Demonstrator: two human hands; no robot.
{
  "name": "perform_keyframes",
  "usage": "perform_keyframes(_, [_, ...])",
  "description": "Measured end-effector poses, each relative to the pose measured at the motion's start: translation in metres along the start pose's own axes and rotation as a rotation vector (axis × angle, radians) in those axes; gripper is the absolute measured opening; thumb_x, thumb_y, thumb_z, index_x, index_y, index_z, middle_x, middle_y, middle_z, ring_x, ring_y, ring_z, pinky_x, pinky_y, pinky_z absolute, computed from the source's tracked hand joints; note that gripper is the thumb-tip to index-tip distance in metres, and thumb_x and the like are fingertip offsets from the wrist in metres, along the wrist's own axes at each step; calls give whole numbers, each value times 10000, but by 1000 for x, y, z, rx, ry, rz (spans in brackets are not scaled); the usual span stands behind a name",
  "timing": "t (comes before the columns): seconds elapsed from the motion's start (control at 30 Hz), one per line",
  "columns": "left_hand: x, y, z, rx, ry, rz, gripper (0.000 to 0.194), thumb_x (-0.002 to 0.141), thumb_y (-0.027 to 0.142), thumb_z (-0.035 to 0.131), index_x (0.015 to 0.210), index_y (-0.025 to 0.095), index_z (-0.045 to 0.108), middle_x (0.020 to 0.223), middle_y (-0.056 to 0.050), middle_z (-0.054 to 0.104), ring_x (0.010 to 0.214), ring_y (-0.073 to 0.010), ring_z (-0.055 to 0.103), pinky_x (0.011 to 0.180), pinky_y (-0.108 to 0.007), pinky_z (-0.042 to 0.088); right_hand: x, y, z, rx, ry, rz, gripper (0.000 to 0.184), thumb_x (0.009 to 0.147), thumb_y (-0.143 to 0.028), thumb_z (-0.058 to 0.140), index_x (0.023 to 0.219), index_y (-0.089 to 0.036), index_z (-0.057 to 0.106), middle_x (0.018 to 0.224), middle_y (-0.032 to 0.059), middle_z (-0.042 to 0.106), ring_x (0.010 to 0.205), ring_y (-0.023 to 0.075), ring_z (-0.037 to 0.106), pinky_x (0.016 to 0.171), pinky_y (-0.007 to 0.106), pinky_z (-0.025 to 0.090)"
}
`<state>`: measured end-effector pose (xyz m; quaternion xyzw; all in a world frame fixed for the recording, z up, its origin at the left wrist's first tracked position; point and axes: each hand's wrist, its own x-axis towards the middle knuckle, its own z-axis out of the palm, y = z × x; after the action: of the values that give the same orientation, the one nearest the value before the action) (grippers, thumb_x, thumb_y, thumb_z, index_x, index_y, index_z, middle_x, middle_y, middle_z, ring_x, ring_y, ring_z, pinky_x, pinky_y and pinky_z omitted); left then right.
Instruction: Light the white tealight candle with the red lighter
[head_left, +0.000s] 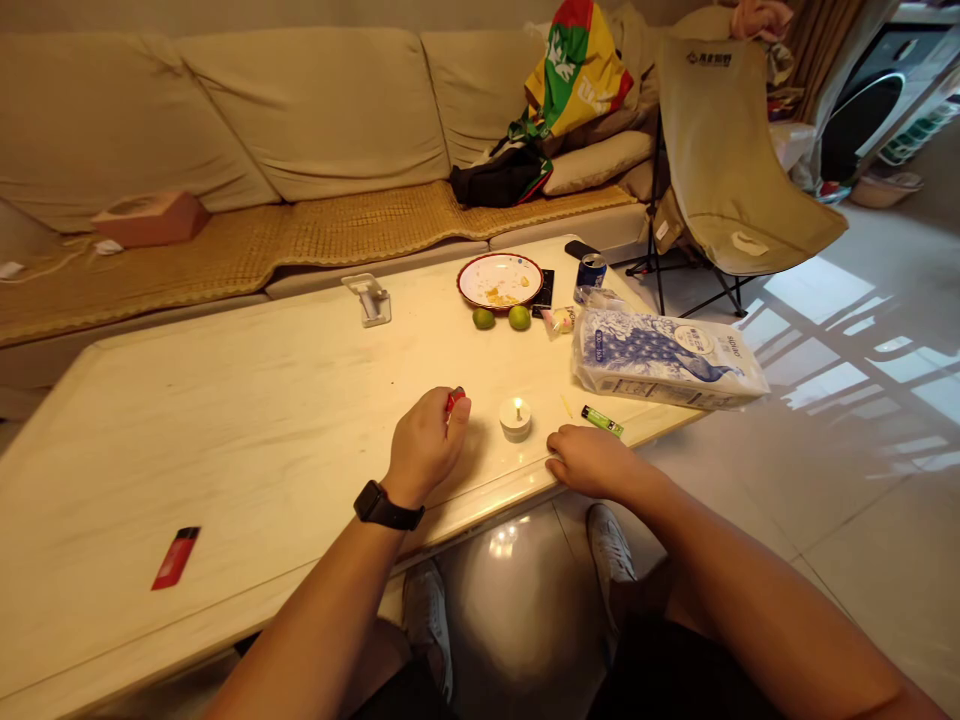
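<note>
A small white candle (pixel 515 420) with a lit wick stands upright on the pale table between my hands. On its left, my left hand (pixel 429 440), with a black watch on the wrist, is closed around a red lighter (pixel 454 399); only the lighter's top end shows. My right hand (pixel 592 460) rests at the table's near edge, right of the candle, its fingers curled and nothing visible in them. Just beyond the right hand lies a green lighter (pixel 602 421). Another red lighter (pixel 176 558) lies far to the left on the table.
Tissue packs in plastic (pixel 660 355) lie at the table's right end. Behind the candle are two green limes (pixel 519 318), a red-rimmed plate (pixel 469 290) with food scraps, a blue can (pixel 591 272) and a white folding stand (pixel 367 300). A sofa (pixel 315 110) runs behind the table.
</note>
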<state>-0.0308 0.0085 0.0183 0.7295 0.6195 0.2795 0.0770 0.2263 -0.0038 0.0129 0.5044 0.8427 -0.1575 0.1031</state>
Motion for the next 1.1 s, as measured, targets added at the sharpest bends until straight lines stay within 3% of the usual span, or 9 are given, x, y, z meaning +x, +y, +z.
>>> perform_keyframes(0.7, [-1, 2, 2, 52, -31, 48, 319, 991, 467, 382, 881, 209, 533, 777, -41, 606, 711, -206, 558, 648, -325, 387, 0, 0, 0, 0, 3, -10, 293, 943, -378, 477, 1052, -188, 671, 1087, 121, 689, 1007, 255, 649, 810, 323, 456])
perform_keyframes(1.1, [2, 30, 9, 122, -44, 204, 250, 946, 401, 455, 836, 210, 573, 827, -67, 649, 812, -232, 595, 722, -353, 428, 0, -3, -2, -10, -27, 1, 311, 949, -395, 473, 1080, -185, 662, 1120, 132, 679, 1011, 255, 651, 829, 330, 458])
